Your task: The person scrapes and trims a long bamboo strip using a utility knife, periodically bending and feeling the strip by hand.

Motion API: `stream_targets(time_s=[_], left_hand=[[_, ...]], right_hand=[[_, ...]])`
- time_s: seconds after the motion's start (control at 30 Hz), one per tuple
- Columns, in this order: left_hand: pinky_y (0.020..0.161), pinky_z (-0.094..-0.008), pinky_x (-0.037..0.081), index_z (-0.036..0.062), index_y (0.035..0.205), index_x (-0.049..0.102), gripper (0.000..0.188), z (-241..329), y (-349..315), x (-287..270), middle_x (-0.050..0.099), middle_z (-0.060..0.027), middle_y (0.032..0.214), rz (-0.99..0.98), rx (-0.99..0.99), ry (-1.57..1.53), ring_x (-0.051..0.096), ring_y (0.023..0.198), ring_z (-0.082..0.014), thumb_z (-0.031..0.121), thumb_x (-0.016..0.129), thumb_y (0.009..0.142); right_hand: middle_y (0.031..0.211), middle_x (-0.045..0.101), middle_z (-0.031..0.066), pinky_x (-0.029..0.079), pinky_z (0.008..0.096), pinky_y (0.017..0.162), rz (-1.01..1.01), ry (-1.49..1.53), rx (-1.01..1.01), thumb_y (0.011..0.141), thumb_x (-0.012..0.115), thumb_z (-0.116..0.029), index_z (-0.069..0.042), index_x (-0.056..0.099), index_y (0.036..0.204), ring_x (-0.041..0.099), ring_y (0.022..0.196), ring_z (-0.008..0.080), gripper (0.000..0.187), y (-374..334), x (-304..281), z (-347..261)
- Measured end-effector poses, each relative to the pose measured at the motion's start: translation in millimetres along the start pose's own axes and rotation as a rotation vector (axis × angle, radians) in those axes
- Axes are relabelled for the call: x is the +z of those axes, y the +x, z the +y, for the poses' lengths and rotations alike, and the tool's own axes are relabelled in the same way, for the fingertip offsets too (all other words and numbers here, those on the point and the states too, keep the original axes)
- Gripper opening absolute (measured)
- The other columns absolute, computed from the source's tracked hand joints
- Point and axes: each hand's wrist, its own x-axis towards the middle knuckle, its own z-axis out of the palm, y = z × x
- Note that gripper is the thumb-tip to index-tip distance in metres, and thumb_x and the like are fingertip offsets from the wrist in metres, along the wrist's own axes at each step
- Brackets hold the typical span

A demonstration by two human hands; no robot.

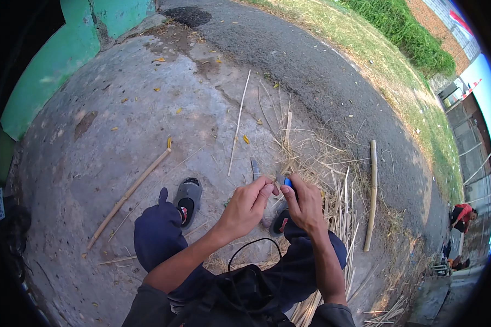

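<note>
In front of my knees, both hands are close together. My right hand (307, 207) is closed round the blue handle of a small knife (287, 182); its short grey blade points up and left, toward my left fingertips. My left hand (244, 210) pinches thumb against forefinger beside that blade. Whatever sits in this pinch is too small to make out, perhaps the end of a thin strip. Just beyond my left fingers is a longer grey blade (255, 168), whose lower end my hand hides. Thin pale split-bamboo strips (343, 201) lie to the right of my right hand.
A bamboo pole (129, 197) lies on the concrete at left, another pole (372, 196) at right. A thin stick (239, 122) lies ahead, near loose shavings (316, 147). My sandalled foot (189, 203) is at left. A green wall (54, 71) stands far left; a person in red (462, 217) is far right.
</note>
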Motion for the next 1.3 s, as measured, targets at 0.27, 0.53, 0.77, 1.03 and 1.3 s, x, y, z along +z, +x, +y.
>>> stream_targets(time_s=[0.27,0.53,0.77,1.03,1.3], left_hand=[[0.061,-0.0363,0.044,0.0,0.1,0.06,0.024,3.6,-2.0,8.9,0.058,-0.0091,0.072,0.026,0.012,-0.02,0.055,0.062,-0.0174,0.018,0.051,0.113],[0.061,-0.0385,0.045,-0.0005,0.099,0.059,0.021,5.9,4.6,5.1,0.059,-0.0147,0.074,0.084,0.057,0.098,0.056,0.061,-0.0233,0.014,0.051,0.112],[0.061,-0.0399,0.046,-0.0005,0.099,0.06,0.022,8.3,-15.9,7.4,0.059,-0.0153,0.072,-0.037,0.13,0.088,0.057,0.059,-0.0245,0.015,0.05,0.112],[0.059,-0.0346,0.043,0.0008,0.115,0.065,0.025,8.9,-8.8,-4.1,0.05,-0.0048,0.067,-0.011,-0.069,-0.037,0.05,0.059,-0.0114,0.019,0.047,0.114],[0.063,-0.0359,0.043,0.0016,0.124,0.061,0.024,1.6,-7.3,3.4,0.053,-0.0078,0.072,0.008,0.07,-0.001,0.05,0.064,-0.0139,0.019,0.047,0.115]], right_hand=[[0.065,0.058,0.0186,0.044,0.0491,0.056,0.084,-0.03,-0.039,0.107,0.063,-0.035,-0.005,0.052,0.091,0.061,0.059,0.0423,0.036,4.7,6.8,4.3],[0.066,0.06,0.0202,0.044,0.0519,0.057,0.156,-0.112,0.027,0.11,0.058,-0.039,-0.006,0.054,0.092,0.062,0.061,0.0451,0.038,17.2,9.7,8.2],[0.065,0.048,0.0108,0.039,0.0391,0.061,0.57,0.085,0.351,0.116,0.046,-0.044,-0.001,0.056,0.089,0.044,0.061,0.0215,0.051,40.6,-54.8,80.1],[0.072,0.06,0.0184,0.046,0.0446,0.066,0.085,0.173,-0.015,0.11,0.056,-0.032,-0.002,0.06,0.113,0.061,0.066,0.0392,0.031,9.4,-9.4,-1.0],[0.072,0.063,0.0208,0.049,0.0485,0.065,-0.008,0.107,-0.055,0.108,0.062,-0.03,-0.004,0.062,0.111,0.067,0.07,0.0441,0.026,9.7,-6.0,-5.7]])
